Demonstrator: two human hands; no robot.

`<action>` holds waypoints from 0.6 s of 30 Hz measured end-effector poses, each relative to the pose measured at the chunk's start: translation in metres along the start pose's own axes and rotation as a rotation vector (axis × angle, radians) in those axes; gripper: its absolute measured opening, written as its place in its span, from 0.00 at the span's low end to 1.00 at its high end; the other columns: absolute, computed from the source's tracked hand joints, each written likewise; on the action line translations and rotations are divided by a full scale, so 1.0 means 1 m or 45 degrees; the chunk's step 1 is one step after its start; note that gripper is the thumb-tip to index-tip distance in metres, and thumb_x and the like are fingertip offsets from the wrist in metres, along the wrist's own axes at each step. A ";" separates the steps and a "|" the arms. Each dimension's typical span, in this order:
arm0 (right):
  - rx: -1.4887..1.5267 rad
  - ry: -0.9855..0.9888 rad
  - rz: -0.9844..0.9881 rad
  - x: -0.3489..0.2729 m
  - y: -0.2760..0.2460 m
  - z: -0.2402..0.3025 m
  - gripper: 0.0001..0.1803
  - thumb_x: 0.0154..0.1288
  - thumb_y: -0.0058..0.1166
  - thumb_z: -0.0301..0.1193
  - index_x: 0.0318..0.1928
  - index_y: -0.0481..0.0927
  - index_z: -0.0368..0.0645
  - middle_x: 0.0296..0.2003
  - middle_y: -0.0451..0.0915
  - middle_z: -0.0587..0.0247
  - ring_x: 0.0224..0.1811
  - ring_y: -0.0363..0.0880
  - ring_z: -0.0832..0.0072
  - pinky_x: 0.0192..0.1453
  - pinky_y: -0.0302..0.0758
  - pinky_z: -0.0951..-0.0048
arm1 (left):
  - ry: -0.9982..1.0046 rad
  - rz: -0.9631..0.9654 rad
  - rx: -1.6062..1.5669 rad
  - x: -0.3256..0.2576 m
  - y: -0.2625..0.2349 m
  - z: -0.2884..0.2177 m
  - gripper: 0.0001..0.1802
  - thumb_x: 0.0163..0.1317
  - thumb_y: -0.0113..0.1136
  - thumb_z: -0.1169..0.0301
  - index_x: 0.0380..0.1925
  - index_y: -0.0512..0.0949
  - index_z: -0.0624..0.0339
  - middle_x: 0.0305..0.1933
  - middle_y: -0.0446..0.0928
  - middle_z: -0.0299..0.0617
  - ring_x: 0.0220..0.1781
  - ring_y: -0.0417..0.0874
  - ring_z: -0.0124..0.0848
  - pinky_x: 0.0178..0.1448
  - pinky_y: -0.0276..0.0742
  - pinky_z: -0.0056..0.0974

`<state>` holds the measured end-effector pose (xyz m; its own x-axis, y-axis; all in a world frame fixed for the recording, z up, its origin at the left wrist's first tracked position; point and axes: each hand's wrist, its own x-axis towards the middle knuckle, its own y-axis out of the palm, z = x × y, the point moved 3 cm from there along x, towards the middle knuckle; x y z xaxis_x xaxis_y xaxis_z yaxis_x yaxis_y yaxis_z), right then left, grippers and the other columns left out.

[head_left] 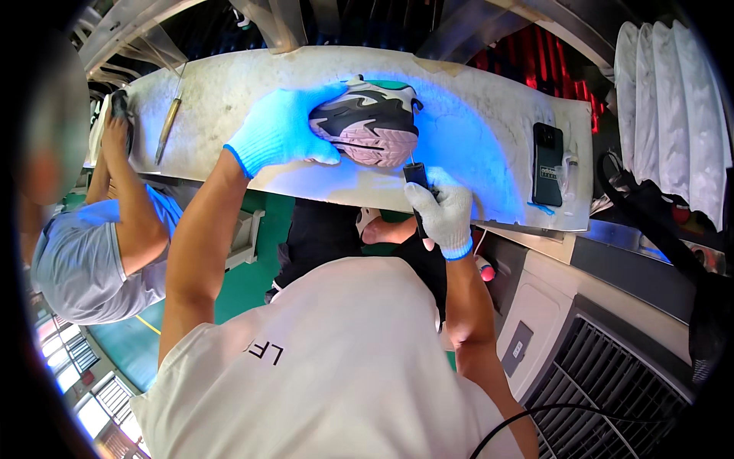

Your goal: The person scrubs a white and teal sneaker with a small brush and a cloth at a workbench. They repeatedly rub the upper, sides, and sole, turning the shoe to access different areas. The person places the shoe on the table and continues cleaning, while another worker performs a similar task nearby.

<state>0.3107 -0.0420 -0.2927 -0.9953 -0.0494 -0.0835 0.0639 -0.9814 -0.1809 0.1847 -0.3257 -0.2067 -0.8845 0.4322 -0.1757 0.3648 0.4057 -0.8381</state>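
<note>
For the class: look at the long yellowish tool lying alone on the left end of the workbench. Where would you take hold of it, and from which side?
Grip the tool around its thicker yellowish handle, probably from above. It lies flat on the workbench with bare surface on both sides, and its thin metal end points away towards the far edge. The left hand holds the shoe; the right hand holds a dark pen-like tool.
</note>
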 end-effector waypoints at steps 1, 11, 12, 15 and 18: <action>-0.007 -0.009 -0.004 0.001 0.000 0.000 0.16 0.75 0.70 0.39 0.38 0.85 0.38 0.23 0.78 0.70 0.24 0.70 0.84 0.26 0.68 0.69 | -0.011 0.002 0.014 0.000 0.000 -0.001 0.60 0.39 0.91 0.51 0.78 0.79 0.55 0.58 0.92 0.57 0.56 0.95 0.53 0.64 0.89 0.48; -0.092 0.020 0.066 0.003 -0.006 0.010 0.14 0.76 0.67 0.38 0.45 0.88 0.37 0.28 0.81 0.65 0.32 0.74 0.80 0.38 0.75 0.65 | -0.027 -0.088 0.073 -0.012 0.002 -0.001 0.59 0.38 0.91 0.49 0.76 0.81 0.51 0.59 0.92 0.55 0.58 0.95 0.53 0.65 0.88 0.49; -0.180 0.022 0.046 0.001 -0.016 0.004 0.12 0.76 0.68 0.34 0.47 0.90 0.37 0.30 0.80 0.72 0.34 0.73 0.83 0.37 0.73 0.69 | -0.033 -0.116 0.082 -0.014 0.001 -0.005 0.59 0.38 0.91 0.49 0.76 0.82 0.50 0.59 0.92 0.54 0.58 0.95 0.53 0.65 0.88 0.49; -0.503 0.164 -0.146 0.016 -0.059 0.005 0.15 0.74 0.70 0.38 0.50 0.92 0.38 0.32 0.85 0.65 0.34 0.81 0.75 0.40 0.77 0.64 | 0.026 -0.251 0.096 -0.023 0.007 -0.012 0.54 0.38 0.90 0.50 0.72 0.84 0.49 0.59 0.92 0.52 0.58 0.94 0.53 0.66 0.89 0.49; -1.246 -0.174 -0.393 0.046 -0.078 -0.001 0.29 0.69 0.74 0.48 0.62 0.88 0.42 0.57 0.86 0.44 0.56 0.87 0.43 0.59 0.83 0.44 | 0.251 -0.619 0.269 -0.044 0.041 -0.013 0.47 0.45 0.83 0.60 0.71 0.82 0.53 0.67 0.85 0.53 0.62 0.89 0.55 0.67 0.85 0.56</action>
<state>0.2595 0.0319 -0.2832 -0.9743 0.0982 0.2027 -0.2249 -0.3776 -0.8982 0.2421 -0.3178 -0.2271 -0.8579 0.3863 0.3388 -0.1550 0.4342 -0.8874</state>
